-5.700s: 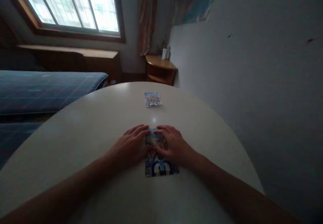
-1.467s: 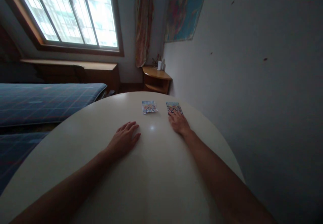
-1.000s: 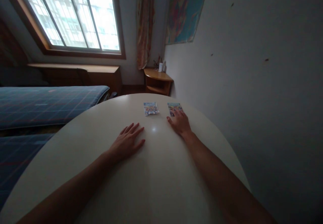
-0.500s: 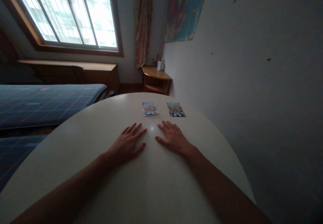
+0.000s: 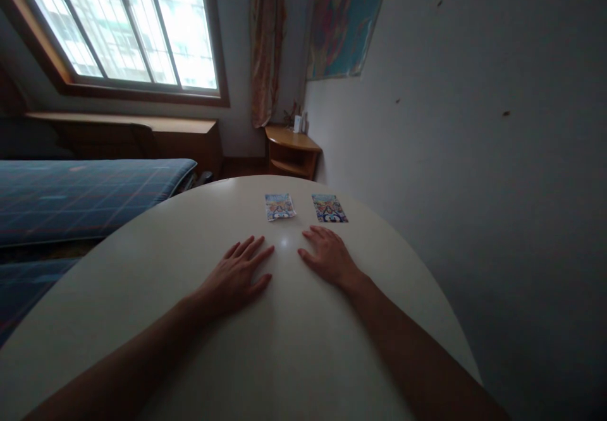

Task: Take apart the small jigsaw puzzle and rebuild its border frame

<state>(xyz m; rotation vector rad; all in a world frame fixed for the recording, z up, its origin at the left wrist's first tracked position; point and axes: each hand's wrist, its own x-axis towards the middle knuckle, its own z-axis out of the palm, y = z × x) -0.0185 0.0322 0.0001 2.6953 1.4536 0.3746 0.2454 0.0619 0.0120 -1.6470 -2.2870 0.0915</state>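
My left hand [image 5: 237, 275] lies flat on the round white table [image 5: 142, 269], fingers spread, holding nothing. My right hand [image 5: 327, 256] rests flat beside it, palm down and open, also with nothing in it. Two small colourful printed packets lie side by side near the far edge of the table: the left packet [image 5: 279, 207] and the right packet [image 5: 329, 208]. The right packet sits a short way beyond my right fingertips, not touched by them.
A plain wall [image 5: 474, 124] runs close along the table's right side. To the left is a bed with a blue plaid cover [image 5: 85, 187]. A wooden corner stand [image 5: 290, 149] and a bench [image 5: 128, 133] sit under the window.
Earlier both hands pressed on a packet close to me. My right hand then laid it at the far edge beside the other packet, let go and drew back next to my left hand.
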